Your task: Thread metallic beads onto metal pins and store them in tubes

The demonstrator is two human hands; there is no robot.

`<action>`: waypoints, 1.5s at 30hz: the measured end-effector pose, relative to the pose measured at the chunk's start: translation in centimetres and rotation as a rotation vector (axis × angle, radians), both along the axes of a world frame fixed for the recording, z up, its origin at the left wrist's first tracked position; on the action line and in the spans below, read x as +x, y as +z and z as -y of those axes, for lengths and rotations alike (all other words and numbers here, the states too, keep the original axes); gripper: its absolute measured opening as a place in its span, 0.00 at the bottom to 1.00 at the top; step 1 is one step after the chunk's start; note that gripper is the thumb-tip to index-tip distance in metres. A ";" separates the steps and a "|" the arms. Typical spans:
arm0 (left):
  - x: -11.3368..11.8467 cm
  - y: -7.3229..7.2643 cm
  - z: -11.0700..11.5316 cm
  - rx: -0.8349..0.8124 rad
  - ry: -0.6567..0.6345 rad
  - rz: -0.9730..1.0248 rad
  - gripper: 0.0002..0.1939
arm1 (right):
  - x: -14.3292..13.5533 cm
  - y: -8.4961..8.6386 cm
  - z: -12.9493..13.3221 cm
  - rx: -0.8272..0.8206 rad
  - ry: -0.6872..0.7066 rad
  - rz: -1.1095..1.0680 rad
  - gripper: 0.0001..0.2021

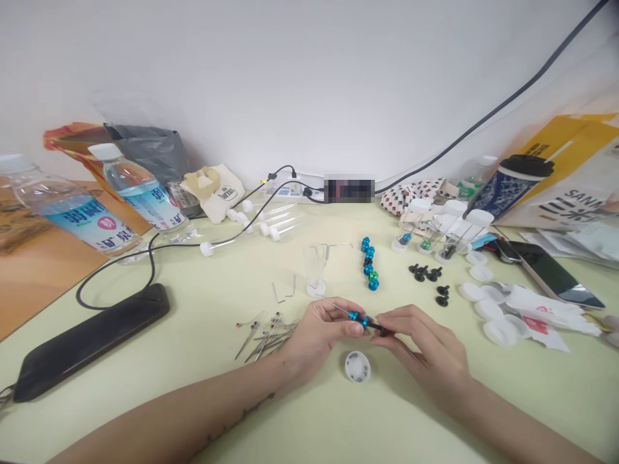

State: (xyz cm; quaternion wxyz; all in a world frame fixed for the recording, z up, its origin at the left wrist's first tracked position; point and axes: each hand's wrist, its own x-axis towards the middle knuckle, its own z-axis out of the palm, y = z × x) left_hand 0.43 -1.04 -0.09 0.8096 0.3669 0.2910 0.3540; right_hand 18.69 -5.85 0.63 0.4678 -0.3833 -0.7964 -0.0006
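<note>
Blue-and-black rod (355, 316) slants lengthwise, thin end pointing far left.

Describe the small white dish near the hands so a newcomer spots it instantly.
Start at the pale green table and find the left hand and right hand. Just below the gap between them sits the round white dish. Unlike the white lids clustered at the right, it stands apart, holding tiny pieces.

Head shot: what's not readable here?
All in the head view:
Black rod: its end, covered by the right hand.
Small pieces in the white cap: too small to identify.
Dark patch by the wall: blurred by pixelation.
Leftmost bottle: its top, cropped by the left edge.
</note>
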 end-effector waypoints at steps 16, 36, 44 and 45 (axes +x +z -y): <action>0.2 0.0 0.4 0.033 0.040 -0.043 0.09 | 0.4 -0.9 0.4 0.076 -0.051 0.109 0.07; 0.2 0.2 0.6 0.122 0.100 -0.087 0.10 | -0.2 0.1 0.3 -0.115 -0.019 -0.097 0.08; 0.3 0.2 0.5 0.050 0.096 -0.078 0.10 | 0.2 0.0 -0.1 -0.025 -0.070 -0.049 0.05; 0.3 0.1 0.5 0.043 0.100 -0.067 0.10 | 0.2 0.0 -0.1 -0.022 -0.072 -0.045 0.05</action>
